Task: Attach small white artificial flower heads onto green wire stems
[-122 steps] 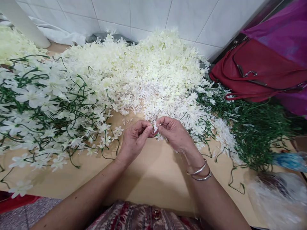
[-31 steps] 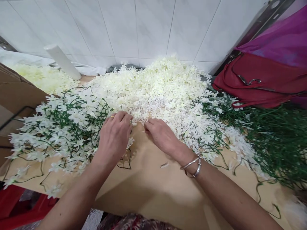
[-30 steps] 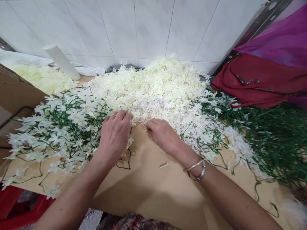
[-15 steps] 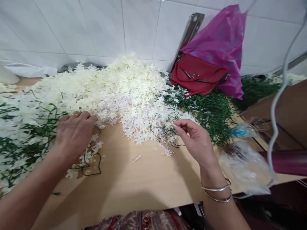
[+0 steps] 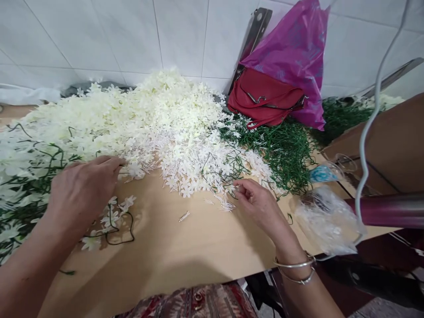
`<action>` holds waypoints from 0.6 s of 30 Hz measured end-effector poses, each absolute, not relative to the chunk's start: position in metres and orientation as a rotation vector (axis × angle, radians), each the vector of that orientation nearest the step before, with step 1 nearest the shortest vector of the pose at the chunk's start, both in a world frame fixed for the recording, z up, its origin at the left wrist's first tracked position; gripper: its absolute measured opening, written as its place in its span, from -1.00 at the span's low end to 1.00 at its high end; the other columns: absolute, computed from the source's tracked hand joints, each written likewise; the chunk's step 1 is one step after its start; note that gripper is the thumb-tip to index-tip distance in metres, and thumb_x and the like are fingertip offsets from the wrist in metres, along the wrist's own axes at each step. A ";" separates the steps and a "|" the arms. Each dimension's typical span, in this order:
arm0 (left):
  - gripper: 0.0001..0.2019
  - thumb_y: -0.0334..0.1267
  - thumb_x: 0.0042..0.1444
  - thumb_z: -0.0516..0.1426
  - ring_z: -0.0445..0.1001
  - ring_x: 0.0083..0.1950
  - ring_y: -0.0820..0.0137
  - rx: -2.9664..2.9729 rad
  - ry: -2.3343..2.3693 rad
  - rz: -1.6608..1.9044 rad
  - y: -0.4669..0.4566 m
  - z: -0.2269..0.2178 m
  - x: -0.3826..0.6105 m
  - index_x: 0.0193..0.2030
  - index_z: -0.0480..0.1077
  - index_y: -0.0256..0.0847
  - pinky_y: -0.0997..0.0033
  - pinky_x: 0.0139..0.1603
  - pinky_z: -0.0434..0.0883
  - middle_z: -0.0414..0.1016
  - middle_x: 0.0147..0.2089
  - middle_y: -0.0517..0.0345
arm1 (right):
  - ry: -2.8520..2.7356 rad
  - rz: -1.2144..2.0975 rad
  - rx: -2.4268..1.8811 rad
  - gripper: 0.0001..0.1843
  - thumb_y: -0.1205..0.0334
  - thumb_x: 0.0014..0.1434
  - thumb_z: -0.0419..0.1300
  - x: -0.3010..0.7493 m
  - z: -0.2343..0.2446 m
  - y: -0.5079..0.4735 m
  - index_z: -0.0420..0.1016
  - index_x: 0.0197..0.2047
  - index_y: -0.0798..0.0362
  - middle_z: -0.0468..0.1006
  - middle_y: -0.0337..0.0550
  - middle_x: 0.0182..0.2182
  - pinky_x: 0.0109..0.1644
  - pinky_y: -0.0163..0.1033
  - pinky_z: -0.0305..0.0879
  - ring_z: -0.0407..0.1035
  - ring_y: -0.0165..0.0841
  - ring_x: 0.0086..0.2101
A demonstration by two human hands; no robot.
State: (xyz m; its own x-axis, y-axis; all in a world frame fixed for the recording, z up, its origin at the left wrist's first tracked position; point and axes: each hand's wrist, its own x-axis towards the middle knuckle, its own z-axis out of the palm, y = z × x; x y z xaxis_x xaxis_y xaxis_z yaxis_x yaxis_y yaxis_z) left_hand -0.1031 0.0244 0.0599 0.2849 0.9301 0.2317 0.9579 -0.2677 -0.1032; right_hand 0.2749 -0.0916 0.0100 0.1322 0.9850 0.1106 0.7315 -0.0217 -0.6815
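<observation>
My left hand (image 5: 84, 187) is closed, back upward, at the left side of a large heap of cream-white artificial flowers (image 5: 165, 110). Its fingertips are tucked among the petals, so whatever is in them is hidden. Below that hand lies a green stem with white flowers (image 5: 114, 218), partly on bare wood. My right hand (image 5: 260, 205) pinches thumb and fingers together at the front edge of the heap, beside loose white stalks (image 5: 227, 204). Anything between those fingertips is too small to name. Green plastic stems (image 5: 285, 150) are piled beyond this hand.
A red handbag (image 5: 265, 97) and a purple plastic bag (image 5: 294, 57) lean by the tiled wall. On the right are a clear plastic bag (image 5: 327, 221), a cardboard box (image 5: 384, 150) and a hanging white cable (image 5: 364, 145). White bits (image 5: 184, 216) lie on the wooden table (image 5: 165, 260).
The view has shifted slightly. My right hand has drawn a little toward me, away from the flowers. My left hand has turned, its knuckles lying further left. A small green piece now shows beside my right wrist.
</observation>
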 end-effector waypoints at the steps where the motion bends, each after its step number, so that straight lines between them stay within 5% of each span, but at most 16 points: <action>1: -0.52 -0.11 0.44 -0.19 0.62 -0.15 0.00 -2.337 -1.776 -0.268 0.018 0.066 -0.099 0.14 0.53 0.06 0.03 -0.18 0.39 0.65 0.14 0.04 | -1.700 0.520 -1.812 -0.72 0.30 0.30 0.15 0.272 0.012 -0.089 0.60 0.02 0.00 0.58 -0.16 -0.32 -0.24 -0.19 0.29 0.40 -0.32 -0.37; 4: -0.53 -0.06 0.45 -0.17 0.64 -0.04 0.01 -2.457 -1.744 -0.511 0.002 0.076 -0.083 0.25 0.46 0.06 0.07 -0.09 0.45 0.64 0.17 0.05 | -1.784 0.455 -1.791 -0.71 0.32 0.29 0.14 0.264 0.018 -0.079 0.59 0.02 0.01 0.58 -0.17 -0.33 -0.24 -0.18 0.29 0.38 -0.32 -0.40; 8: -0.56 -0.06 0.37 -0.01 0.49 -0.56 0.33 -2.964 -1.907 -0.802 -0.013 0.058 -0.061 0.27 0.46 -0.06 0.34 -0.47 0.41 0.70 -0.32 0.16 | -1.830 0.375 -1.774 -0.76 0.33 0.28 0.17 0.253 0.026 -0.067 0.59 -0.02 0.02 0.58 -0.18 -0.36 -0.25 -0.17 0.27 0.38 -0.32 -0.42; 10: -0.57 -0.04 0.36 0.03 0.53 -0.51 0.31 -3.146 -1.967 -0.939 -0.018 0.039 -0.053 0.21 0.50 -0.16 0.37 -0.46 0.43 0.67 -0.41 0.13 | -1.817 0.350 -1.776 -0.77 0.33 0.28 0.18 0.250 0.028 -0.064 0.58 -0.02 0.02 0.58 -0.19 -0.39 -0.26 -0.18 0.26 0.38 -0.32 -0.43; 15: -0.70 -0.04 0.35 0.16 0.70 -0.13 0.17 -3.278 -1.925 -0.774 -0.024 0.005 -0.050 0.07 0.59 -0.07 0.27 -0.14 0.55 0.74 -0.03 0.01 | -1.767 0.404 -1.751 -0.82 0.31 0.28 0.20 0.250 0.030 -0.059 0.59 -0.08 0.01 0.55 -0.23 -0.44 -0.30 -0.21 0.27 0.39 -0.33 -0.45; 18: -0.73 -0.07 0.33 0.18 0.69 -0.16 0.19 -3.194 -1.904 -0.721 -0.024 0.005 -0.056 0.08 0.59 -0.03 0.28 -0.15 0.53 0.73 -0.02 0.06 | -1.724 0.460 -1.741 -0.87 0.29 0.26 0.22 0.251 0.032 -0.056 0.60 -0.15 0.00 0.62 -0.17 -0.35 -0.26 -0.20 0.32 0.46 -0.29 -0.38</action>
